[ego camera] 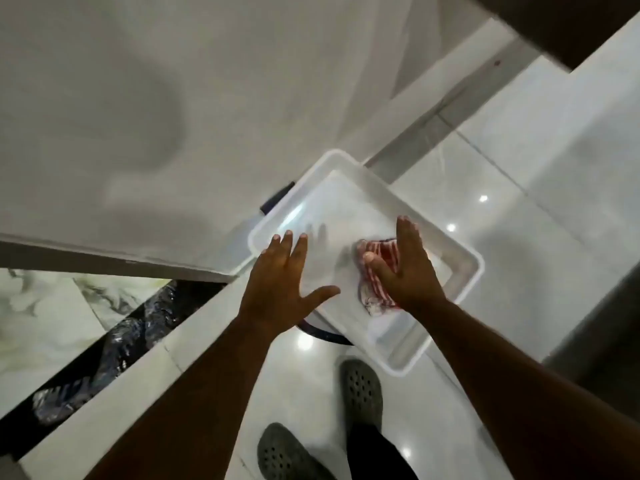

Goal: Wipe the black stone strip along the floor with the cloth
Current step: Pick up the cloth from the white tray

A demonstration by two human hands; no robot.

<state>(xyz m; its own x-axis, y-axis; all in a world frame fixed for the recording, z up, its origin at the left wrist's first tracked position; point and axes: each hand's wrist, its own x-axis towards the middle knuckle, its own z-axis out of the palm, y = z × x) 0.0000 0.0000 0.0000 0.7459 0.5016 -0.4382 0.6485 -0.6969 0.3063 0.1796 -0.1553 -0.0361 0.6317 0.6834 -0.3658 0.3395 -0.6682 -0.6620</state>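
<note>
A red-and-white striped cloth (376, 253) lies bunched inside a white plastic tub (462, 294) on the floor. My right hand (410, 268) lies flat over the cloth with straight fingers, the thumb pressing on its left side; much of the cloth is hidden under the palm. My left hand (280, 285) hovers over the tub's near left edge, fingers spread, holding nothing. The black stone strip (114, 344) runs diagonally at the lower left, glossy, between a marbled tile and a white ledge.
The tub sits on glossy white floor tiles (519, 168) beside a pale wall. Dark blue handle parts (322, 332) show under the tub. My two grey clogs (362, 389) stand just below it. A dark surface fills the top right corner.
</note>
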